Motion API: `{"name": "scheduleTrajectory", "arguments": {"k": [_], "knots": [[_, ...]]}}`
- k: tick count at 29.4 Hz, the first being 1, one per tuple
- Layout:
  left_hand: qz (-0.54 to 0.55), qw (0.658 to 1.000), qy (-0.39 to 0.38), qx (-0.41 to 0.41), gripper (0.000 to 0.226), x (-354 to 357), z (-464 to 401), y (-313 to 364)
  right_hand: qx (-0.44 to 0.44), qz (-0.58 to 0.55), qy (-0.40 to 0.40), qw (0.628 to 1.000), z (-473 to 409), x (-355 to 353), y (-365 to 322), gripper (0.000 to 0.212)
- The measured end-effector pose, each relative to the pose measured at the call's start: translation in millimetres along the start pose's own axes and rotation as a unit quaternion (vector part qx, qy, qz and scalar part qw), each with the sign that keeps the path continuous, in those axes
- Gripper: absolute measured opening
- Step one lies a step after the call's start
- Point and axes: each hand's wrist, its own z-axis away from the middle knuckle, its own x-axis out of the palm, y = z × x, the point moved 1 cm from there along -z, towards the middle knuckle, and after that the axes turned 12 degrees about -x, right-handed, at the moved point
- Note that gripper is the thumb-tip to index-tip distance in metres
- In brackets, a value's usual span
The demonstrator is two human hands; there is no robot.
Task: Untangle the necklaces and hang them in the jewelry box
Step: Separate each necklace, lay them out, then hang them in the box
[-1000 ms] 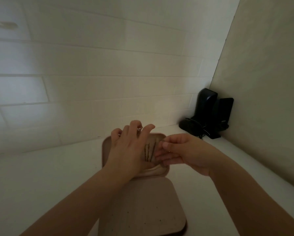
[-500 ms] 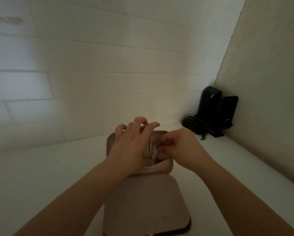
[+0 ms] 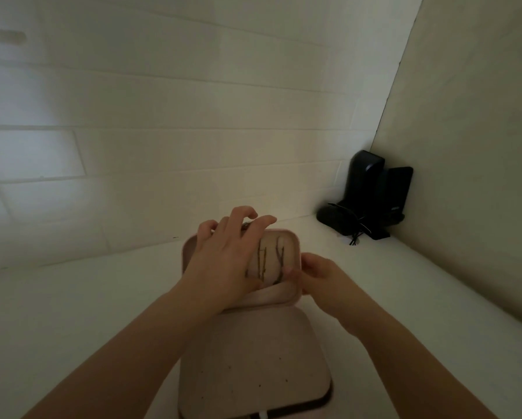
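Observation:
A pale pink jewelry box (image 3: 294, 246) stands open on the white counter, its lid upright and its flat base (image 3: 253, 358) lying toward me. Thin gold necklace chains (image 3: 264, 261) hang down the inside of the lid. My left hand (image 3: 223, 261) rests over the lid's left part, fingers lightly curled at its top edge. My right hand (image 3: 317, 276) is at the lid's lower right, with fingertips pinching the bottom end of a chain near the pink pocket (image 3: 272, 296). The light is dim and the chains' fine detail is hard to make out.
A black device with a stand and cables (image 3: 371, 198) sits in the back right corner. A white tiled wall (image 3: 163, 131) runs behind the counter and a plain wall (image 3: 465, 146) closes the right side.
My right hand has moved down and to the right, from the middle of the lid to its lower right edge. The view has shifted slightly. My left hand stays on the lid.

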Motion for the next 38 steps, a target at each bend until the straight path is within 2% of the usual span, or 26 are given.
{"name": "scheduleTrajectory", "arguments": {"k": [4,6,9,12,16,18,20,23,26,28,31,38], "knots": [[-0.016,1.000,-0.008,-0.004,0.094,-8,1,-6,-0.006,-0.077,0.010,0.997,3,7,6,0.021],[0.007,0.999,-0.021,-0.048,0.095,-16,-1,-17,0.008,-0.076,0.010,0.997,1,8,4,0.020],[0.105,0.982,-0.049,-0.151,0.080,-23,-3,-39,0.032,-0.077,-0.001,0.996,-3,9,2,0.028],[0.144,0.968,-0.070,-0.191,0.054,-18,-1,-58,0.030,-0.081,-0.024,0.996,-5,6,1,0.039],[0.296,0.931,-0.083,-0.198,0.046,-12,7,-64,0.021,-0.092,0.000,0.995,-7,4,0,0.024],[0.354,0.908,-0.080,-0.208,0.032,-9,9,-64,0.016,-0.099,0.018,0.995,-8,5,0,0.019],[0.398,0.889,-0.076,-0.214,0.033,-7,13,-64,0.006,-0.080,0.018,0.997,-8,5,0,0.011],[0.420,0.872,-0.091,-0.235,0.040,-2,22,-67,-0.001,-0.069,-0.003,0.998,-7,3,2,0.022],[0.451,0.852,-0.104,-0.245,0.029,-2,31,-68,-0.007,-0.114,0.008,0.993,-4,-2,-1,0.021],[0.486,0.831,-0.090,-0.256,0.021,-7,36,-63,-0.013,-0.130,0.018,0.991,-1,-5,-4,0.031],[0.529,0.798,-0.060,-0.283,0.024,-16,46,-55,-0.033,-0.131,0.023,0.991,9,-10,-9,0.037],[0.519,0.810,-0.100,-0.254,0.033,-32,87,-41,-0.071,-0.095,-0.028,0.992,53,-22,-16,0.040]]}}
